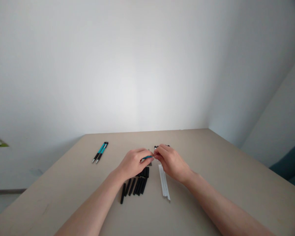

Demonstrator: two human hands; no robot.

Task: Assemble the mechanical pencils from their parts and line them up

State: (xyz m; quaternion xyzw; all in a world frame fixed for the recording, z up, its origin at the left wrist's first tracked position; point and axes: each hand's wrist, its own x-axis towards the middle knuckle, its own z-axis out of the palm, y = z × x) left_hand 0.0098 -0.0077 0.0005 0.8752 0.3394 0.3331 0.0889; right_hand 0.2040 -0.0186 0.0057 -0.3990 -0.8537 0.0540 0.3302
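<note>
My left hand (135, 161) is closed around a blue pen barrel (147, 157), which points to the right. At the barrel's right end, the fingertips of my right hand (168, 160) are pinched together. Whatever they hold is too small or hidden to make out. Below my left hand lie several black tubes (135, 186), looking like pen grips, in two rows partly covered by the hand. Several white pen refills (164, 183) lie side by side under my right hand. Small dark parts (155, 147) show behind my right hand, mostly covered.
Two blue and black pens (100, 152) lie together at the left on the beige table (68, 183). A white wall (137, 65) rises behind the table's back edge. Dark teal fabric (291, 160) is at the far right.
</note>
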